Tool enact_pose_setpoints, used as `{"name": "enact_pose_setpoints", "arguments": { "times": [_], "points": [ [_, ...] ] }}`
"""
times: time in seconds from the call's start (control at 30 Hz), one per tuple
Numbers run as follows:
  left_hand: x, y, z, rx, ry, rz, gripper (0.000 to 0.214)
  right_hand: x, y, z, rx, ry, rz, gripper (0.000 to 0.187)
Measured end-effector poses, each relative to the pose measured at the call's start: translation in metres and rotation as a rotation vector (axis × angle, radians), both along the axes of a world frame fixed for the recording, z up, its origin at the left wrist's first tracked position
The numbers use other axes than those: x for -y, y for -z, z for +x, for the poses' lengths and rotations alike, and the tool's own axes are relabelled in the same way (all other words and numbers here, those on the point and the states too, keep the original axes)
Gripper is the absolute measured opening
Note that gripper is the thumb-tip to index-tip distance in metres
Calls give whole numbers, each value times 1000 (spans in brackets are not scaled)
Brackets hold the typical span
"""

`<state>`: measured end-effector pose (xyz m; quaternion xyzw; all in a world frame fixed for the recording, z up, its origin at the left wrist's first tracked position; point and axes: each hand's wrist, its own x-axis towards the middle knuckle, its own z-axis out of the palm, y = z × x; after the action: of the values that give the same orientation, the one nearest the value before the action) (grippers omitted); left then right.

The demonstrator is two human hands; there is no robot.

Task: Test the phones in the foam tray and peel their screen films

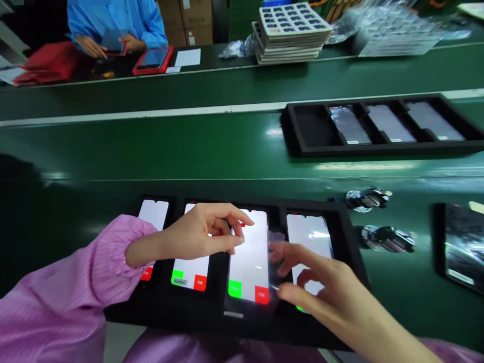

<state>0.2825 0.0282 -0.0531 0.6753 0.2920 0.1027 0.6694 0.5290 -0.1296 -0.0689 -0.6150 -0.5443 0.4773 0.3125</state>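
Observation:
In front of me lies a black foam tray [317, 330] with several smartphones in its slots, their screens lit white with green and red squares along the bottom. My left hand [209, 229] hovers across the second phone [192, 267], its thumb and forefinger pointing at the third phone [249, 257]; the fingers are apart and hold nothing. Between the third phone and the rightmost phone [308, 234] is my right hand [321, 282]. Its thumb and fingers are bent and apart, the fingertips smeared by motion, with no held thing visible. The leftmost phone [153, 214] is partly behind my left sleeve.
Two metal clamp-like fittings [368, 198] sit right of the tray, near a dark device [465, 247]. Another black tray [298, 148] with wrapped phones lies farther back. Across the bench, a person in blue [117, 25] holds a red-edged device beside stacked trays [291, 30].

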Motion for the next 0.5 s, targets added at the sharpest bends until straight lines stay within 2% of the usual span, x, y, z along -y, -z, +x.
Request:
{"name": "enact_pose_setpoints", "arguments": {
  "times": [0.07,0.1,0.17,0.23,0.3,0.4,0.5],
  "points": [
    [-6,-1,-9,-35,-33,119,43,-5,6,-19,-151,13,-182,52],
    [-13,-1,-16,-75,-45,239,43,-9,12,-25,-193,45,-221,54],
    [-29,-2,-37,-194,-36,572,28,-18,23,-30,-238,128,-251,60],
    [-45,1,-60,-349,11,898,27,-22,33,-30,-249,198,-240,81],
    [-54,7,-80,-495,40,1117,33,-23,38,-29,-242,245,-220,101],
    [-54,20,-95,-583,28,1259,33,-22,41,-27,-188,258,-184,103],
    [-48,29,-94,-545,18,1265,30,-23,41,-26,-128,251,-179,100]
  ]
}}
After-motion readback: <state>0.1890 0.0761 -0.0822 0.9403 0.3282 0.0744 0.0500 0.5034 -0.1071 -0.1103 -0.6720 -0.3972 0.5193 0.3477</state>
